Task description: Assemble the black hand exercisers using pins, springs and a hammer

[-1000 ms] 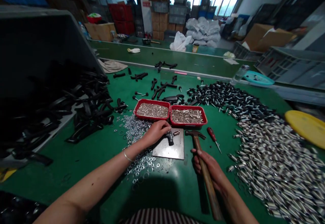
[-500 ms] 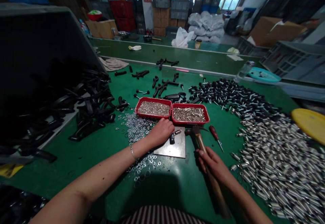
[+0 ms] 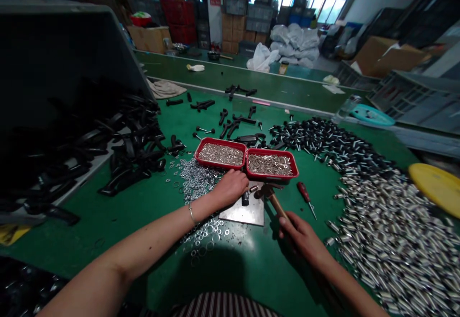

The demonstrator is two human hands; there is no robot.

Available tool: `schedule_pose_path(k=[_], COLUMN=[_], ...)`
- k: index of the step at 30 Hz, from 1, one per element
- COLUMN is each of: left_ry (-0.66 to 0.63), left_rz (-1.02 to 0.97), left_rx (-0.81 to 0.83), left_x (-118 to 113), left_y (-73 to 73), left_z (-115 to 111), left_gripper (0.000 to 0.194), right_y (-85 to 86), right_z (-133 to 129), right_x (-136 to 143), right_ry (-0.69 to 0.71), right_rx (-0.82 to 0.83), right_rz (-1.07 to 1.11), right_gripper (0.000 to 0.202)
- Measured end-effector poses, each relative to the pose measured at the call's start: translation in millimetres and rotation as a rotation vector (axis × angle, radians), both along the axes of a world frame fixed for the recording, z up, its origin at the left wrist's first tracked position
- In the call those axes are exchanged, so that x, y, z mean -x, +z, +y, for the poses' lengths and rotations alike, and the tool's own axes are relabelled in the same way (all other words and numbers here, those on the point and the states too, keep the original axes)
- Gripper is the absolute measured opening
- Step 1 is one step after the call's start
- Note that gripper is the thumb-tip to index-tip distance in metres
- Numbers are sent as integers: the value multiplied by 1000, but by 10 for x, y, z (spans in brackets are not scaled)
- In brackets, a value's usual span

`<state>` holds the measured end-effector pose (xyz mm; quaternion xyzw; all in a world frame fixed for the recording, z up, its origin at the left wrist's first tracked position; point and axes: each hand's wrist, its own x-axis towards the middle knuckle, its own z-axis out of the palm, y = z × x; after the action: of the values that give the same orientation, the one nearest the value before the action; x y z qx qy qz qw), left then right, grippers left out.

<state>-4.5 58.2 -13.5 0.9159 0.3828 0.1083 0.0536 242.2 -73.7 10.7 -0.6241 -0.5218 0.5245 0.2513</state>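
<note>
My left hand [image 3: 233, 186] is closed round a black plastic handle [image 3: 245, 199], its end sticking out below the fingers, over a flat metal plate [image 3: 247, 214]. A small shiny metal cylinder [image 3: 254, 188] shows beside the fingers; whether it joins the handle I cannot tell. My right hand [image 3: 296, 228] grips the wooden shaft of a hammer [image 3: 276, 206], whose head is just right of the cylinder, above the plate's right edge. Behind the plate stand two red trays, the left tray [image 3: 220, 165] and the right tray [image 3: 273, 177], both filled with tiny metal parts.
Washers [image 3: 196, 180] lie scattered left of the plate. A red screwdriver [image 3: 304, 192] rests to the right. Beyond it spread heaps of metal cylinders [image 3: 391, 231] and black-headed screws [image 3: 323, 137]. Black handles [image 3: 132, 164] spill from a grey bin [image 3: 118, 29] on the left.
The hammer's head has swung left towards the cylinder and the plate, with my right hand still round its shaft. My left hand keeps its hold; the whole view has shifted slightly.
</note>
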Motion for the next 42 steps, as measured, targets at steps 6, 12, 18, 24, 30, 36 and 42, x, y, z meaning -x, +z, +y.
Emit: schedule_pose_path(k=[6, 12, 18, 24, 30, 36, 42], left_ry=[170, 155, 326, 155, 92, 487, 538], left_rz=[-219, -287, -585, -688, -519, -254, -85], left_rx=[149, 214, 363, 279, 246, 18, 108], left_x=[88, 105, 79, -37, 439, 822, 369], left_y=[-115, -177, -19, 62, 302, 635, 369], left_z=[-319, -315, -565, -994, -437, 1387, 2418], left_gripper=[93, 94, 70, 75, 45, 25, 22], right_y=[210, -107, -205, -78, -111, -163, -167], right_z=[142, 300, 210, 404, 338, 239, 281], right_x=[137, 176, 50, 466, 373, 353, 694], right_ry=[94, 96, -156, -65, -18, -159, -240], right_rx=[-346, -99, -486, -165, -589, -512, -188], right_rz=[-275, -153, -328, 262, -52, -134, 127], right_gripper=[33, 42, 45, 41, 21, 30, 41])
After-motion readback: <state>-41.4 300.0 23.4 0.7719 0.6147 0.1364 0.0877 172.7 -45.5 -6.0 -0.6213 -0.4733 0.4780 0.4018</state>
